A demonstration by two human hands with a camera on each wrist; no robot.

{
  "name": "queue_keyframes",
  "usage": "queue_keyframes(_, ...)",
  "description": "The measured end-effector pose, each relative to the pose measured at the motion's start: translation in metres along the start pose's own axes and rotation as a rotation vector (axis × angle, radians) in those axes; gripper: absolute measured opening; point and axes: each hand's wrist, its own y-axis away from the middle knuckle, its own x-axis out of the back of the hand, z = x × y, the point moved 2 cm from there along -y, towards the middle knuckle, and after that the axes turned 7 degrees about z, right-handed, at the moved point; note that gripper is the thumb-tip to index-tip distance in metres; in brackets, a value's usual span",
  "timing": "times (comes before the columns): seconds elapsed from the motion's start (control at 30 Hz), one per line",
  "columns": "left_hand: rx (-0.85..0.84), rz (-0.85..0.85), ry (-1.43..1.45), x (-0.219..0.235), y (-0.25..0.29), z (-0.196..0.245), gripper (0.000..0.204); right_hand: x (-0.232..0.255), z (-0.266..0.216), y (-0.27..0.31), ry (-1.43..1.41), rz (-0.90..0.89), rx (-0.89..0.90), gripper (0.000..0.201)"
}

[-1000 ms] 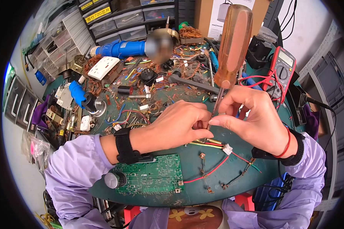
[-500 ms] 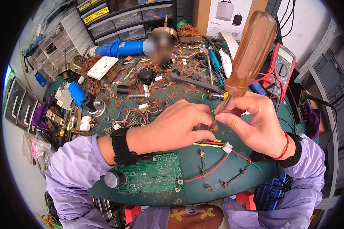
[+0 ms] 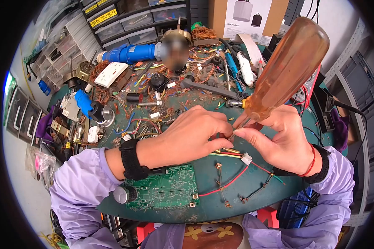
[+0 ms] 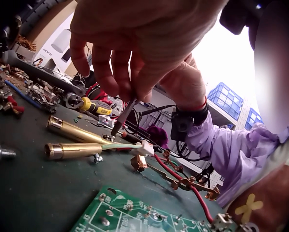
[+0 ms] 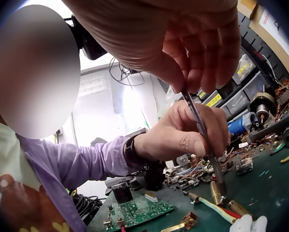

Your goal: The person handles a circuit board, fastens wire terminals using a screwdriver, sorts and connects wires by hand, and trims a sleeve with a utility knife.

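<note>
The thumb and fingers of the right hand [image 3: 280,137] pinch the shaft of a screwdriver whose amber handle [image 3: 291,66] leans up to the right. Lower on that shaft, the left hand [image 3: 191,133] pinches it too, as the right wrist view shows with the shaft [image 5: 200,121] between thumb and fingers. In the left wrist view, the dark shaft's lower end [image 4: 119,126] comes down at a small screw by a brass tube [image 4: 76,130]. A second brass tube [image 4: 73,151] lies alongside. Coloured wires run to a white connector [image 3: 246,158].
A green circuit board [image 3: 164,189] lies near the front edge, with loose brass contacts [image 3: 227,204] to its right. Behind the hands are wire scraps, a grey wrench [image 3: 207,90], a blue plug [image 3: 133,54] and drawers. The multimeter [image 3: 313,85] is partly hidden by the handle.
The screwdriver handle has swung right and tilted further over, and now partly covers the multimeter. Both hands keep their pinch on the shaft and have shifted only slightly.
</note>
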Motion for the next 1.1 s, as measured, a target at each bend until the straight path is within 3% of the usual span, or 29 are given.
queue_keyframes(0.57,0.121,-0.061,0.039,-0.007,0.0,-0.004,0.02,0.001,-0.002,-0.001,0.011,0.021,-0.124,0.02)
queue_keyframes(0.8,0.064,-0.018,0.038,-0.008,0.001,-0.006,0.021,-0.002,0.005,-0.001,0.057,0.029,-0.068,0.02)
queue_keyframes(0.9,0.136,-0.028,0.103,-0.006,0.004,-0.003,0.02,-0.002,0.001,-0.005,0.05,0.029,-0.073,0.02)
queue_keyframes(0.97,0.224,-0.114,-0.041,-0.002,0.009,-0.002,0.017,-0.002,0.001,-0.006,0.085,0.015,-0.049,0.021)
queue_keyframes(1.1,0.244,-0.245,-0.18,0.001,0.02,-0.012,0.017,-0.002,0.004,-0.005,0.087,0.045,-0.037,0.023)
